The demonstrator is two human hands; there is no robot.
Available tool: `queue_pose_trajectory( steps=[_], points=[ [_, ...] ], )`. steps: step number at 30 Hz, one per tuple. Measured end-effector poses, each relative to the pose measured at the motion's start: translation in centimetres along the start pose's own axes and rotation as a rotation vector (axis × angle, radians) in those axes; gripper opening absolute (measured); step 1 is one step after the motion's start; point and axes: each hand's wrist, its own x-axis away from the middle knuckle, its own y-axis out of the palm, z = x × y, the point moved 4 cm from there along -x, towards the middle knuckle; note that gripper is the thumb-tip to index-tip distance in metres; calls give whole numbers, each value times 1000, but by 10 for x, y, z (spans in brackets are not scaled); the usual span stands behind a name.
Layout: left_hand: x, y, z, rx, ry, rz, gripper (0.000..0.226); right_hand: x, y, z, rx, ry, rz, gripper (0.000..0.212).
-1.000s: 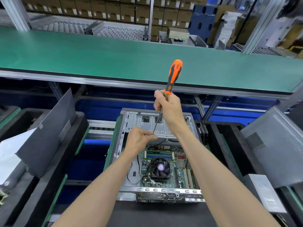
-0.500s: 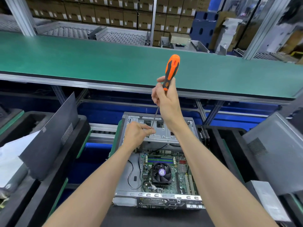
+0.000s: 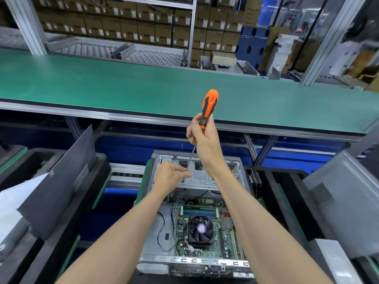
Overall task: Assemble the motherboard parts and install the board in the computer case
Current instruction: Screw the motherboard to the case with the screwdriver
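while a dark side panel [image 3: 59, 181] leans in a black foam tray [image 3: 26, 232] at the left, the open computer case [image 3: 196, 261] lies flat in the middle, below the near edge of the green bench [image 3: 102, 85]. inside the case the motherboard [image 3: 207, 228] sits at the near end, with a black fan [image 3: 201, 228] at its centre and a thin black cable [image 3: 162, 232] looping over the bare metal floor just left of it. the left hand [image 3: 171, 177] has its fingers curled, pinching the lower end of the screwdriver [image 3: 202, 128] shaft over the case's far metal plate; the tip itself is too small to make out. the right hand [image 3: 202, 138] is higher, fingers wrapped round the base of the orange and black handle, the tool tilted with its handle up and to the right. a grey panel [image 3: 344, 201] leans at the far right.
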Motion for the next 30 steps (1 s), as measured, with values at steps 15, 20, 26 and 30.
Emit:
queue_pose_trajectory(
  steps=[15, 20, 26, 30],
  points=[
    [-2, 0, -9, -71, 4, 0, 22, -2, 4, 22, 25, 54, -50, 9],
    [-3, -3, -2, -38, 37, 16, 17, 3, 7, 41, 39, 94, -69, 7],
    [-4, -6, 5, -11, 149, 31, 16, 11, 6, 63, 103, 211, -61, 9],
    [-7, -4, 0, -8, 130, 32, 17, 14, 4, 66, 207, 234, -53, 9]
  ],
)
